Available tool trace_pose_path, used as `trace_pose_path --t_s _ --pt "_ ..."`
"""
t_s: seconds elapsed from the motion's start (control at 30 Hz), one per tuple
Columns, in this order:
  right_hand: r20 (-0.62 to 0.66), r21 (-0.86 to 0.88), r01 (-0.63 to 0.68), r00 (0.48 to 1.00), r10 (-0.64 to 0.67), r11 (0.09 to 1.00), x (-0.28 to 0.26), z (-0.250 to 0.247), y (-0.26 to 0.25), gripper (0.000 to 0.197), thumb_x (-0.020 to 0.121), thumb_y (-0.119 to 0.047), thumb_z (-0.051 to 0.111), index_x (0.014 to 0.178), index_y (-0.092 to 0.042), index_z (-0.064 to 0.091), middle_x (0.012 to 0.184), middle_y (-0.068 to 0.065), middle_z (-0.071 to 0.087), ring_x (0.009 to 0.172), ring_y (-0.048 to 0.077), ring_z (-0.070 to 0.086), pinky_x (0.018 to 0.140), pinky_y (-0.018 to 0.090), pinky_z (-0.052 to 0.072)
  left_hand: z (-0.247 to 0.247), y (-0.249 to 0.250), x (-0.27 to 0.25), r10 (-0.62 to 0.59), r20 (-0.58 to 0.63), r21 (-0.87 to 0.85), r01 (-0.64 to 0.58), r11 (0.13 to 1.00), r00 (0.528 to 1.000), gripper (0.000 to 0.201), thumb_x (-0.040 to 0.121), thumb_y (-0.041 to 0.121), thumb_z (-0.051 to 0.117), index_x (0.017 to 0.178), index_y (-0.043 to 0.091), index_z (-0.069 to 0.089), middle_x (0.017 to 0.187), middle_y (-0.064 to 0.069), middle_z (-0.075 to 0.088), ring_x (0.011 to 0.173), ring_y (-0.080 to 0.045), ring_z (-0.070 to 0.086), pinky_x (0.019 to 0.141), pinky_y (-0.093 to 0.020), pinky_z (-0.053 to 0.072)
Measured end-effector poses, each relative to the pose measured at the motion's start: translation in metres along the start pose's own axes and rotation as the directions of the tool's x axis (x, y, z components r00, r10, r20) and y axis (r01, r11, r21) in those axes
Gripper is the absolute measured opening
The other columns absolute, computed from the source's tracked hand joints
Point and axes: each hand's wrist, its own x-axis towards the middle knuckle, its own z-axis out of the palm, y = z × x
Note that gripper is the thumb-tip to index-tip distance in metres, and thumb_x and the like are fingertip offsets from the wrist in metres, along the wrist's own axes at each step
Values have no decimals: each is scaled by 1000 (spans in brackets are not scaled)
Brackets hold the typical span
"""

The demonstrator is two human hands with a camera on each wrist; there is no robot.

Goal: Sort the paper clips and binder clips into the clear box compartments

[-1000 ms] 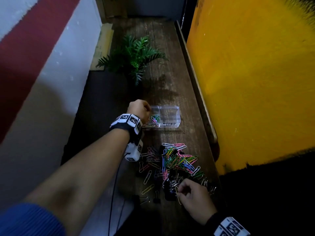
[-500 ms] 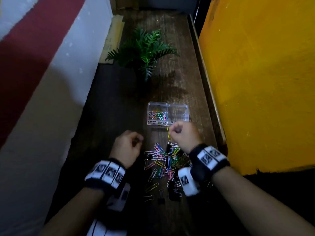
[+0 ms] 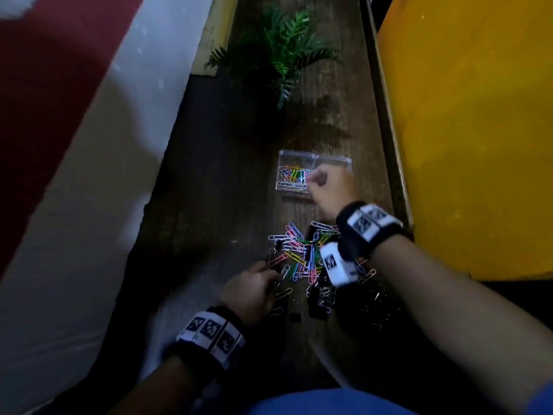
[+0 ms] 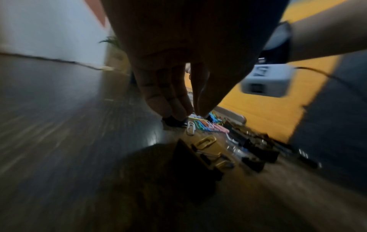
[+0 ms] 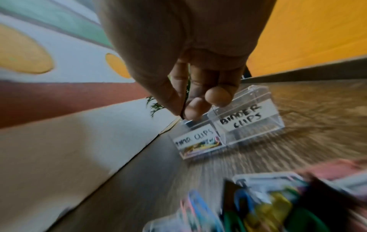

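Observation:
The clear two-compartment box [image 3: 296,153] stands on the wooden table. Its left compartment [image 5: 195,142], labelled for paper clips, holds several coloured clips. The right one [image 5: 248,124], labelled binder clips, looks empty. My right hand [image 3: 311,179] hovers over the left compartment; thumb and forefinger [image 5: 183,113] pinch a paper clip, of which only a thin dark sliver shows. A mixed pile of coloured paper clips [image 3: 302,256] and black binder clips [image 3: 317,307] lies nearer to me. My left hand [image 3: 270,272] reaches its straight fingers [image 4: 178,113] down onto the pile's left edge.
A green fern [image 3: 281,52] stands at the table's far end. A yellow wall [image 3: 463,130] runs close along the right side. A white and red wall [image 3: 74,175] borders the left. Bare wood [image 3: 239,181] lies left of the box.
My right hand left the pile and carried a paper clip up to the box's left compartment. My left hand drew back from the box to the pile's left edge.

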Motion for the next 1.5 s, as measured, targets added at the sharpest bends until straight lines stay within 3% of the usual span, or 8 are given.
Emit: trace_pose_path --t_s 0.4,0.47,0.67,0.87,0.97,1.07,1.23,1.5 --pt "404 -330 285 904 -138 900 -167 32 39 29 82 -21 57 110 -27 66 100 -2 60 94 21 60 78 34 52 2 -10 -2 16 169 272 -62 960 986 45 89 50 28 126 37 51 125 8 46 118 -19 47 84 -37 50" --pt "407 -343 353 891 -201 870 -171 41 41 29 77 -20 65 105 -24 68 94 1 60 88 24 61 72 34 53 1 -15 -7 14 171 268 -60 962 985 62 80 57 13 123 38 54 123 9 48 118 -17 47 85 -34 49" --pt "469 -459 461 852 -233 760 -166 58 44 14 59 -22 79 71 -20 71 71 2 58 65 25 60 52 28 48 -11 -20 -9 -37 146 290 -7 957 989 26 94 39 43 114 37 59 120 10 50 115 -14 49 86 -32 47" --pt "435 -565 492 860 -268 662 -167 63 45 23 51 -25 85 59 -21 63 61 -4 56 59 19 56 52 23 41 -12 -15 -1 -83 69 259 62 964 994 18 91 38 49 106 29 54 115 6 54 108 -21 57 82 -32 45" --pt "400 -502 501 857 -325 705 -169 62 45 12 66 -26 69 61 -20 60 61 -3 57 59 20 57 54 24 44 -10 -13 2 -108 59 232 92 968 992 22 92 36 47 112 29 53 118 4 54 107 -23 58 83 -34 47" --pt "336 -341 433 885 -322 835 -171 55 42 20 79 -26 44 76 -15 60 70 3 63 67 26 59 63 32 46 -7 -15 3 -119 70 237 99 966 990 18 92 33 43 105 28 53 114 4 55 102 -24 60 81 -35 49" --pt "218 -286 338 934 -282 897 -167 29 46 29 83 -16 57 112 -23 57 95 -2 68 82 22 61 75 31 45 -8 -13 4 -104 79 213 85 973 991 13 92 27 40 98 27 52 108 5 51 95 -23 60 79 -37 50" --pt "108 -356 219 975 -193 908 -131 -3 72 20 86 -7 57 92 -21 70 88 -7 62 76 16 60 69 27 48 -9 -14 5 -74 121 207 48 977 990 10 92 25 40 93 27 50 101 4 56 90 -21 58 76 -33 48"
